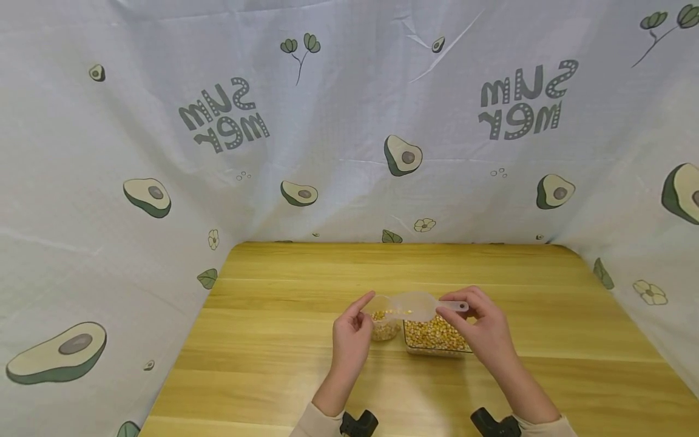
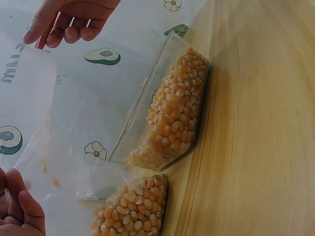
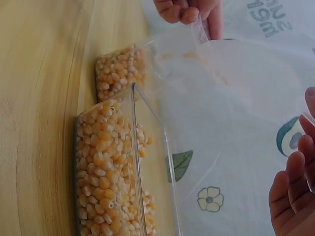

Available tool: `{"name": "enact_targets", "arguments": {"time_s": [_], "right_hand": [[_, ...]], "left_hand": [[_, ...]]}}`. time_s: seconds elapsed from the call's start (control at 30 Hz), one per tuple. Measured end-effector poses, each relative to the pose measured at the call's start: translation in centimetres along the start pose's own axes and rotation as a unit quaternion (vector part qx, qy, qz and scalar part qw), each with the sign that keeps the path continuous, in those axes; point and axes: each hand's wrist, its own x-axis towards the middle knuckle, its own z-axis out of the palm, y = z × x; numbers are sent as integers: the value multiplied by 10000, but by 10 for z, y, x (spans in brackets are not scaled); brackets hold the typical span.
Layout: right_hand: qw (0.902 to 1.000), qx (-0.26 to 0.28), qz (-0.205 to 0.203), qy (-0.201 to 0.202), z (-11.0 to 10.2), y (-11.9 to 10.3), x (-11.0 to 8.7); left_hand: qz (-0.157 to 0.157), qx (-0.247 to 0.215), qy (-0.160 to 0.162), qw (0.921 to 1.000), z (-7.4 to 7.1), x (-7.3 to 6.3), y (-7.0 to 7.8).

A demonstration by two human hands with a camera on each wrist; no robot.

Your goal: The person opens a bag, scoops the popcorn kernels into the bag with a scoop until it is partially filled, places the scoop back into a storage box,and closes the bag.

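My right hand (image 1: 480, 325) pinches the short handle of a translucent white scoop (image 1: 417, 305), which is tilted toward the left. Blurred corn kernels (image 2: 55, 182) fall from its lip into a clear plastic bag (image 1: 384, 332). The bag stands upright on the table, its lower part filled with yellow kernels. My left hand (image 1: 352, 331) pinches the bag's upper edge between thumb and fingers, on its left side. Just right of the bag, below the scoop, sits a clear rectangular container (image 1: 434, 352) holding many corn kernels (image 3: 101, 172).
The wood-grain table (image 1: 262, 358) extends around the bag and container. A pale curtain (image 1: 338, 121) printed with avocados, flowers and lettering hangs behind the table and along both sides. Dark straps with camera mounts (image 1: 358, 423) sit on both wrists.
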Motion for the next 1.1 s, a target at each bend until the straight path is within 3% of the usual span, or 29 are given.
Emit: {"name": "enact_targets", "arguments": {"time_s": [0.67, 1.1], "right_hand": [[9988, 436, 222, -12, -1, 4, -4], [9899, 891, 1053, -322, -4, 7, -11]], "left_hand": [[-97, -158, 18, 9998, 1, -2, 1], [-18, -60, 64, 10000, 1, -2, -1]]}}
